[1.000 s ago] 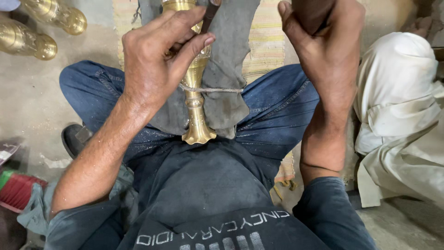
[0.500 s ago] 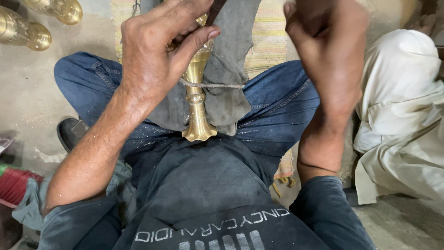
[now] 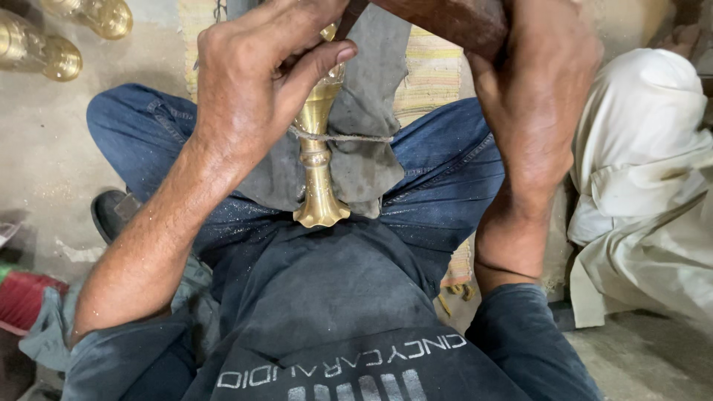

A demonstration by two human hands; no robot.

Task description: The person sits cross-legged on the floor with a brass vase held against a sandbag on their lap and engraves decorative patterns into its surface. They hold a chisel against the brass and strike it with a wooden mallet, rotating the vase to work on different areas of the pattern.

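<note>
One brass stem (image 3: 318, 160) under left hand (image 3: 252, 89)

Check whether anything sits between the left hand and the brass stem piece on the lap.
Nothing does. The left hand already rests its fingers on the brass stem piece. A grey cloth lies under it and a cord crosses it below the fingers. The right hand grips a brown handle.

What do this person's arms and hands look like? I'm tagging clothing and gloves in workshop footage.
Both hands are bare: no gloves, rings or watch show on the left hand or the right hand. The forearms are uncovered, with dark blue-grey sleeves pushed up near the elbows. Fine glittering dust speckles the left forearm.
</note>
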